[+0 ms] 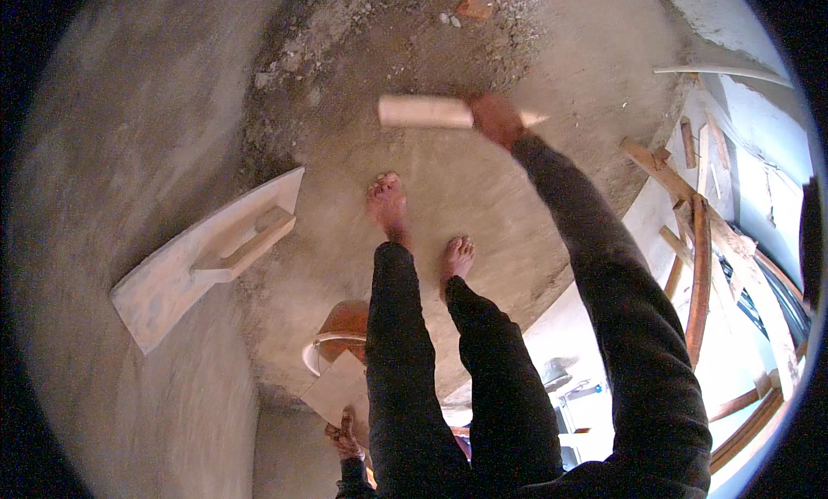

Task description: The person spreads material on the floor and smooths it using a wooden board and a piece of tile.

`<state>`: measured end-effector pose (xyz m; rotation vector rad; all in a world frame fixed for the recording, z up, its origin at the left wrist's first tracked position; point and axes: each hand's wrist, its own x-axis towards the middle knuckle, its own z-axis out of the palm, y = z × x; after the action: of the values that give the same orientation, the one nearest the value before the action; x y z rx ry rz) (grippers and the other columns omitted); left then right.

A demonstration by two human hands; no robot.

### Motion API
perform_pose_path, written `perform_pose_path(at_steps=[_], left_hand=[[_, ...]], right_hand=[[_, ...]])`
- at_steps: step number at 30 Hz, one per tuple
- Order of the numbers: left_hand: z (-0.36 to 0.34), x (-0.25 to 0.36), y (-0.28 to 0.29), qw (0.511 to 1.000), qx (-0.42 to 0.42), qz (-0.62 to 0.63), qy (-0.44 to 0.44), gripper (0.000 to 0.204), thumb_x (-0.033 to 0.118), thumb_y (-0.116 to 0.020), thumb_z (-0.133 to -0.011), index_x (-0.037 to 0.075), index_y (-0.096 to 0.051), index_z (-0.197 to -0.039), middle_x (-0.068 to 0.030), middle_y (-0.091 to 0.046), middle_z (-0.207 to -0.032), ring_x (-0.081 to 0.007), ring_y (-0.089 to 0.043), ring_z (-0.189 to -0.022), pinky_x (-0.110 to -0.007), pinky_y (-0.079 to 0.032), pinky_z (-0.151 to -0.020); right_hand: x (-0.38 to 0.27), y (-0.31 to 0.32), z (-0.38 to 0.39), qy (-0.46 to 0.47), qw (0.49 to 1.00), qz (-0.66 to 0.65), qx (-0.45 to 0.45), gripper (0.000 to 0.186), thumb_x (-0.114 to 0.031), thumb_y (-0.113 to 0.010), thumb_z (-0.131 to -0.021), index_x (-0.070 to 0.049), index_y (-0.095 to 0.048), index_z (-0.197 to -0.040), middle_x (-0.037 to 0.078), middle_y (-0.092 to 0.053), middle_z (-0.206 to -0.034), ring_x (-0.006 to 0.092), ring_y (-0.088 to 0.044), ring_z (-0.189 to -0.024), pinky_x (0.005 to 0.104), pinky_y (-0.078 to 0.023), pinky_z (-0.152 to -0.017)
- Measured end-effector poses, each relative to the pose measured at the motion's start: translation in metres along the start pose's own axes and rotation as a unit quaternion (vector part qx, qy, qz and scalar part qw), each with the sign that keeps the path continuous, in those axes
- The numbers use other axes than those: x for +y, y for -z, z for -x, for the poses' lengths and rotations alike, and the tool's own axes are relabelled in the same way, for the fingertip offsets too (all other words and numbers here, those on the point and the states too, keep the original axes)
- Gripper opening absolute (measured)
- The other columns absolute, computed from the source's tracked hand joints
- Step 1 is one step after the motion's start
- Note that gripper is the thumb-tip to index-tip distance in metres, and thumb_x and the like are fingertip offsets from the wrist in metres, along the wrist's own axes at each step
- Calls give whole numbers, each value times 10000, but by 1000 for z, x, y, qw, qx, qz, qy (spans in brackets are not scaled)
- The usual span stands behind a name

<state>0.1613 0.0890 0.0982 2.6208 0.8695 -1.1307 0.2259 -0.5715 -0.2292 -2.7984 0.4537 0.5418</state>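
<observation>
Pale and flat, a squarish plate (335,394) is held in the left grip (346,436), whose fingers are closed on its near edge, the plate reaching forward from them. Just beyond that grip is an orange bucket (345,320) with a pale rim; its contents cannot be made out. Farther forward and left of the left grip is a wooden float (203,244). Farthest, the blurred right grip (498,120) is wrapped around a pale bar (424,112), most of which extends to its left. Rubble (414,42) lies beyond.
</observation>
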Motion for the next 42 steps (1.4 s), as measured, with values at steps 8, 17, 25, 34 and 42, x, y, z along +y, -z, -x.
perform_pose_path(at_steps=[8,17,25,34,42], left_hand=[[7,-19,-10,983,-40,174,40,508,376,-642,-817,-12,-540,-1129,-158,-538,-1075,-260,-473,-1034,-376,-385,-890],[23,56,-8,977,-69,199,34,451,341,-647,-809,-8,-562,-1081,-98,-599,-1016,-227,-537,-911,-352,-410,-836],[3,-24,-46,955,-62,290,-17,436,296,-644,-821,-12,-538,-1110,-127,-587,-1032,-207,-540,-918,-342,-441,-808],[1,-4,-65,937,8,348,-30,399,316,-655,-808,-38,-611,-987,-131,-643,-879,-185,-588,-820,-303,-476,-729],[43,44,-63,932,15,361,15,350,303,-664,-808,-10,-634,-961,-57,-663,-883,-126,-588,-774,-266,-468,-700]], right_hand=[[5,46,0,-107,978,-10,181,365,-102,-523,-772,-66,-538,-1135,198,-623,-735,360,-612,-651,469,-487,-589],[-22,29,-12,-127,990,-14,65,361,-65,-475,-788,-71,-527,-1146,216,-622,-790,373,-617,-703,488,-493,-616],[7,64,-9,-139,989,-45,11,430,-96,-485,-768,-79,-511,-1196,224,-623,-861,409,-599,-788,506,-485,-703],[31,1,80,-40,974,-214,-69,526,-95,-574,-684,-52,-517,-1205,196,-592,-1083,373,-543,-1003,440,-449,-854],[102,-30,118,-107,957,-208,-173,562,-104,-596,-694,17,-482,-1231,228,-561,-1133,361,-519,-1066,420,-405,-939]])
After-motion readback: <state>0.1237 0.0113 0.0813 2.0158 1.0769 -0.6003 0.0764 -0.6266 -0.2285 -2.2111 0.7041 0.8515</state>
